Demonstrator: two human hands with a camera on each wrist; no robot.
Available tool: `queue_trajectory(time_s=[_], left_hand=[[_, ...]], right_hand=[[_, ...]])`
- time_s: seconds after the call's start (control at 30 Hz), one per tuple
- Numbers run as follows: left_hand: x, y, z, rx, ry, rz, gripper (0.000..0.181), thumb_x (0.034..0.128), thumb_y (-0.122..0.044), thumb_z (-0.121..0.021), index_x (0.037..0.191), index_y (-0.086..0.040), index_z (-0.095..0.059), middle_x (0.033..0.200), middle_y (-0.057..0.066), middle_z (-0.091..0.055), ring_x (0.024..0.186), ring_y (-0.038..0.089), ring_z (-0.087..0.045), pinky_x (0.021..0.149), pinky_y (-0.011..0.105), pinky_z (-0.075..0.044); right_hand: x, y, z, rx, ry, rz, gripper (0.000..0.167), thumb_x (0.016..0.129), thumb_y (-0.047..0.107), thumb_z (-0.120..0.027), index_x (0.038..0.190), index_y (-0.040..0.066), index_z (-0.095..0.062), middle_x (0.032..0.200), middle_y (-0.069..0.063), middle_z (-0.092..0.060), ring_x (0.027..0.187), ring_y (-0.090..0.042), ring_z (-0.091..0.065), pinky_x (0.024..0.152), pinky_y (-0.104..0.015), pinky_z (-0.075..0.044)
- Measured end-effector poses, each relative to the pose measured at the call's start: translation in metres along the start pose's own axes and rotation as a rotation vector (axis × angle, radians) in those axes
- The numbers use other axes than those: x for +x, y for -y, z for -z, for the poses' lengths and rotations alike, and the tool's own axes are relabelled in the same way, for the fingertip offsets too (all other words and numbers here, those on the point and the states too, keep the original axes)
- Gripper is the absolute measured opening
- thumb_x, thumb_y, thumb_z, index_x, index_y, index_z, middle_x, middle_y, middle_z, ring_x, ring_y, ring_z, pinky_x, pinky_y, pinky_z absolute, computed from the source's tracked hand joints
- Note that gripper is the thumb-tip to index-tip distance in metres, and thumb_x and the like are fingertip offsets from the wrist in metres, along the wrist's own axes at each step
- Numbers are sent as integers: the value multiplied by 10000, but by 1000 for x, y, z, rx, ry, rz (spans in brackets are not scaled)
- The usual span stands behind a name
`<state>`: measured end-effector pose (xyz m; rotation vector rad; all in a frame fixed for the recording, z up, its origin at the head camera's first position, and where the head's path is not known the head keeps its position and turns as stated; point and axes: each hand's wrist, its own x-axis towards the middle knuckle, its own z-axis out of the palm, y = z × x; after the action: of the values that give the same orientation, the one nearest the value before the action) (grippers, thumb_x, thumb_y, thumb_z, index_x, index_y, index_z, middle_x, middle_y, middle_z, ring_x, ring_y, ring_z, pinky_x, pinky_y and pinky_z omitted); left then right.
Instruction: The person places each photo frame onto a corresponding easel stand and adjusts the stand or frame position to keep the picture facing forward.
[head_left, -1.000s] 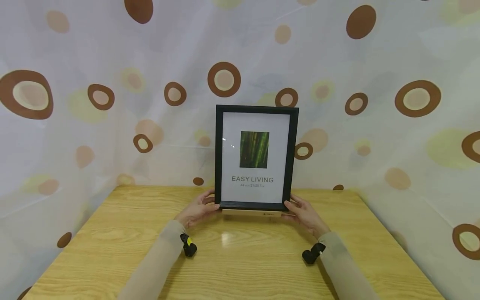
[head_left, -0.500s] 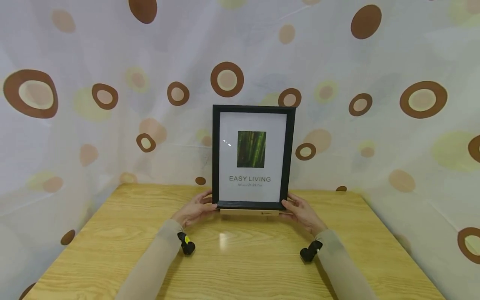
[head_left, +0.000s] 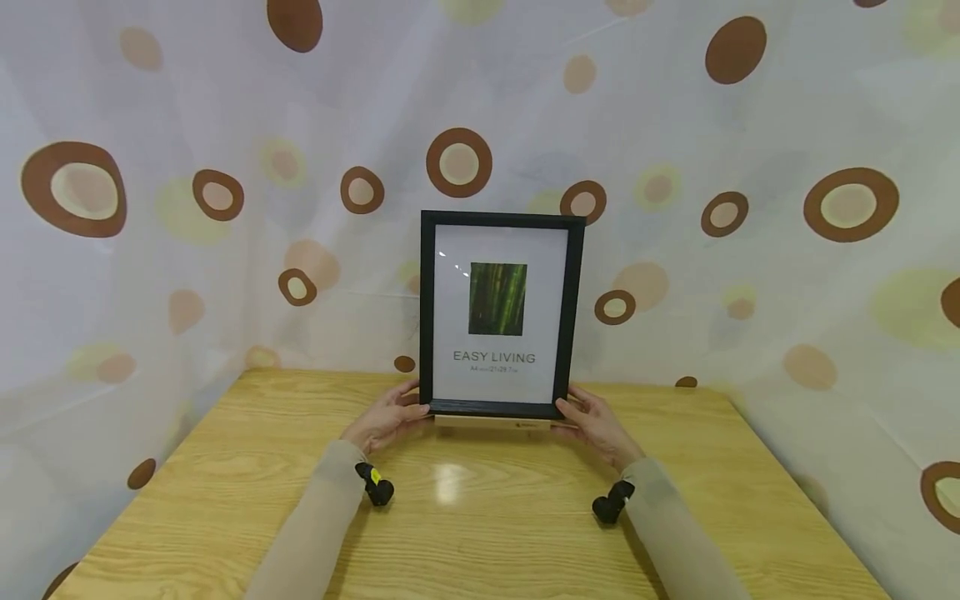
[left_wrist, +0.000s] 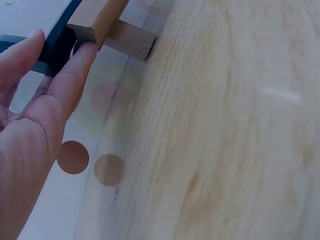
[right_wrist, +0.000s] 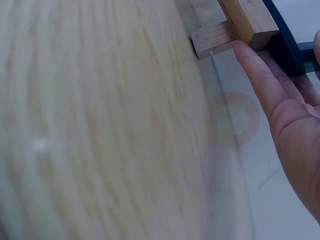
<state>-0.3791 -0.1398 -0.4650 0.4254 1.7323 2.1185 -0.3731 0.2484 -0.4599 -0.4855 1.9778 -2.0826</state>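
Note:
A black picture frame (head_left: 498, 312), holding a white sheet with a green bamboo picture and the words "EASY LIVING", stands upright on a small wooden stand (head_left: 491, 422). At its lower left corner my left hand (head_left: 384, 419) grips the frame, thumb on the front and fingers behind and below. My right hand (head_left: 600, 427) grips the lower right corner the same way. Both wrist views show the fingertips close against the ends of the stand's wooden bar (left_wrist: 97, 22), with a wooden foot (right_wrist: 214, 39) reaching down to the table. The back of the frame is hidden.
The wood-grain table (head_left: 465, 525) reaches back to a white curtain (head_left: 360, 275) with brown and beige circles, which hangs close behind the frame. More of the curtain borders the table at left and right. A black wrist camera (head_left: 375, 483) sits on each sleeve.
Frame, stand and both hands have shifted slightly left across the table together. The wall pattern has drifted a little right in the head view. Both hands keep their hold.

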Motion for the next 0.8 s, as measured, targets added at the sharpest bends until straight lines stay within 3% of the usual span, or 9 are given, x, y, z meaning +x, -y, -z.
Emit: queue_trajectory(time_s=[0.1,0.23,0.47,0.8], left_hand=[[-1,0,4,-8,-8,-6,696,985,63,-489,1576,-83,-150,1480,245,-311,1164,177,-559,1100,450,-409],[0,2,8,-7,-19,3,702,991,53,-488,1581,-123,-151,1495,242,-300,1217,225,-535,1102,443,-405],[6,3,9,5,-31,-23,734,995,31,-497,1585,-96,-80,1563,273,-186,1375,376,-371,1133,490,-349],[11,3,4,-11,-61,-19,726,994,39,-493,1586,-114,-102,1555,278,-203,1393,418,-346,1146,502,-324]], right_hand=[[3,-2,-4,3,7,3,676,1026,178,-523,1573,63,-144,1551,-268,-295,1118,-88,-640,946,-385,-537],[7,-5,-7,11,24,-4,674,1037,167,-496,1573,47,-106,1561,-288,-249,1116,-92,-641,950,-374,-536],[11,-7,-5,1,7,4,674,1036,194,-501,1577,68,-119,1565,-273,-257,1122,-80,-631,947,-342,-540],[14,-5,-2,-11,-8,-7,660,1036,201,-496,1579,90,-137,1564,-260,-275,1124,-77,-632,982,-380,-517]])
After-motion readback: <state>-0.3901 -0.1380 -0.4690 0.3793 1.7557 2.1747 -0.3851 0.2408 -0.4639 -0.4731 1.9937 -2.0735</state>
